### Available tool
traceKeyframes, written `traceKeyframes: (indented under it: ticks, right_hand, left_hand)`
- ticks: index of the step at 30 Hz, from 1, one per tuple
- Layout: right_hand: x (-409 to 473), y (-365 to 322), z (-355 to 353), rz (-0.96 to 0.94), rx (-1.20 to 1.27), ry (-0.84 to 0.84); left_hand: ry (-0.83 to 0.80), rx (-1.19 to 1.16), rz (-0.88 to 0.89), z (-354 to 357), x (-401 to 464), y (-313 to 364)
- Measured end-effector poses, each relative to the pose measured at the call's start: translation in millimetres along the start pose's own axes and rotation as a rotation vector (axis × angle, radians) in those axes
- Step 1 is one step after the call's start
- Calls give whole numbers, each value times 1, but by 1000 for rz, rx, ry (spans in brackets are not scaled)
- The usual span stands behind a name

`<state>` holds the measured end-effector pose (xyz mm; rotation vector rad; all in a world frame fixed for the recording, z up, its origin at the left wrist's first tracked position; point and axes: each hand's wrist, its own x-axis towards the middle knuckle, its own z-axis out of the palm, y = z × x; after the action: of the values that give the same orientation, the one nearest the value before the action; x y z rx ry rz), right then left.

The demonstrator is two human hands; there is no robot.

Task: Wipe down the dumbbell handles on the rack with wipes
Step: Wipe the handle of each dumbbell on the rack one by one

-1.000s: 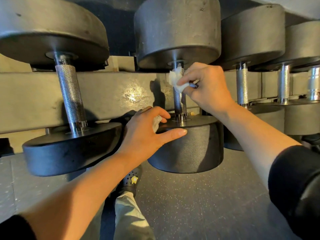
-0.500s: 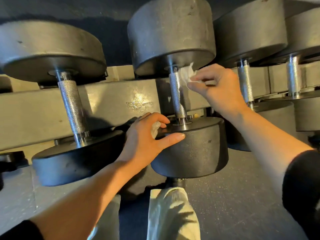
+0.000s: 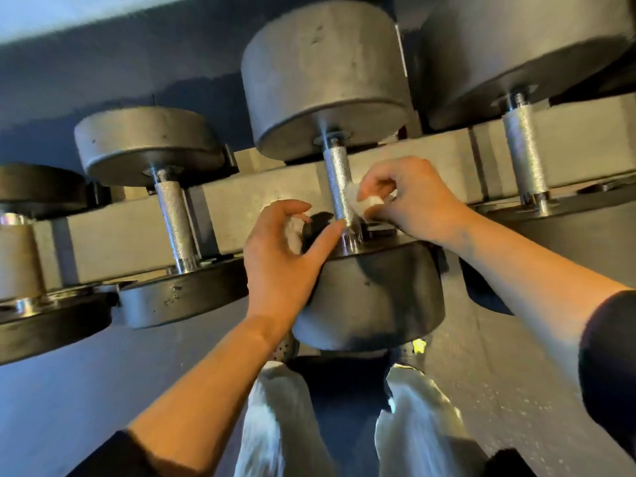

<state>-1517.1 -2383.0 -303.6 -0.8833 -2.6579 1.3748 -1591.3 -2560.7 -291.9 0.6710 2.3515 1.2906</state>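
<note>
The step in hand appears to be the wiping of the centre dumbbell's knurled handle [image 3: 339,185]. The right hand [image 3: 409,201] pinches a white wipe [image 3: 364,201] against the handle's lower right side. The left hand [image 3: 285,249], left of the handle, rests on the front weight head [image 3: 371,290], its thumb near the handle's base; a white scrap [image 3: 294,232] sits in its curled fingers, probably a second wipe, though blur leaves that uncertain. The next move likely calls for working the wipe around and along the shaft. The handle's rear face is hidden; the neighbouring handle [image 3: 175,225] to the left shows no contact.
</note>
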Motion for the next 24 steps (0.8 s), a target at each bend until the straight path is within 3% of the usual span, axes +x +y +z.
traceKeyframes:
  ticks: [6, 9, 14, 20, 22, 24]
  right_hand:
    - [21, 15, -5, 0, -41, 175]
    - [30, 9, 1, -25, 97, 204]
    - [13, 13, 10, -51, 295, 98]
    - [-2, 19, -2, -27, 194, -252]
    - [0, 23, 0, -5, 234, -251]
    - [6, 27, 3, 32, 298, -130]
  left_hand:
    - [53, 213, 15, 35, -9, 41]
    - [128, 303, -12, 42, -10, 41]
    - [133, 335, -14, 42, -7, 41]
    - [96, 386, -11, 39, -7, 43]
    - [82, 381, -15, 40, -7, 44]
    - [72, 352, -21, 40, -7, 45]
